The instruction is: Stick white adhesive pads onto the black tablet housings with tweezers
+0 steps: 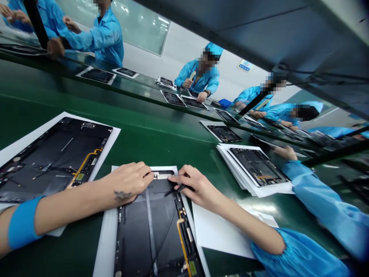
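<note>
In front of me a black tablet housing (161, 231) lies on a white sheet (105, 234), with an orange flex cable (182, 240) along its right side. A pale strip (163, 175) runs across its top end. My left hand (131, 181) rests over the top left corner, fingers curled and pressed together at the strip's left end; what they pinch, if anything, is hidden. My right hand (198, 184) grips a slim black tool (179, 189), perhaps tweezers, pointing left over the housing. Its index finger touches the strip's right end.
Another housing (54, 154) lies on paper at the left. At right stands a stack of sheets with a housing (259, 167) on top, near a co-worker's sleeve (319, 207). Loose white paper (221, 231) lies by my right forearm. Co-workers sit across the green bench (138, 134).
</note>
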Demonstrator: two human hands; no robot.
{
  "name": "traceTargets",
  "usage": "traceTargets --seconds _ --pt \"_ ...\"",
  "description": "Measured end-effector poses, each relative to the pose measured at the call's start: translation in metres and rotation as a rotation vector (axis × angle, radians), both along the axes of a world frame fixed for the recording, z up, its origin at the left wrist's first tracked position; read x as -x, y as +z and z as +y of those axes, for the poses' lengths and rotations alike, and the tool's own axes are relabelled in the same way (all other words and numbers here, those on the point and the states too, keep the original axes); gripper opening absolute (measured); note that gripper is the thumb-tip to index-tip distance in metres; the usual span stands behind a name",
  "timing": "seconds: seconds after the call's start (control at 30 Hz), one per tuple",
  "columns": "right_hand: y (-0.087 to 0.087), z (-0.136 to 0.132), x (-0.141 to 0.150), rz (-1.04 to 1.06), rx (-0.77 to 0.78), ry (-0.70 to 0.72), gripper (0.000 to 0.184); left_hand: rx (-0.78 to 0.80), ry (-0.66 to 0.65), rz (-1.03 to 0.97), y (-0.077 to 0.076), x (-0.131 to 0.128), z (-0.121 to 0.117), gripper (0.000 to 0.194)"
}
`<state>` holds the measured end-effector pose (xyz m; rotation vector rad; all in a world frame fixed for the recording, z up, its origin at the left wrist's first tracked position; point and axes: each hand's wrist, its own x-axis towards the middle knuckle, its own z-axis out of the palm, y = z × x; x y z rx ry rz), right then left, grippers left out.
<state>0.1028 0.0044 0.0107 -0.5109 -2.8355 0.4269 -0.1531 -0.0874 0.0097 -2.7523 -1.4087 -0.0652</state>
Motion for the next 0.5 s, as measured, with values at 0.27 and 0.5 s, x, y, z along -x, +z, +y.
traceTargets --seconds 0.27,0.5 --pt "0.010 0.009 0.020 0.090 0.127 -0.045 0.024 -0.013 -0.017 0.016 0.002 0.000 -0.001 0.035" --pt "0.009 0.009 0.055 -0.001 0.192 -0.038 0.019 -0.009 -0.010 0.045 0.001 -0.002 0.000 0.032"
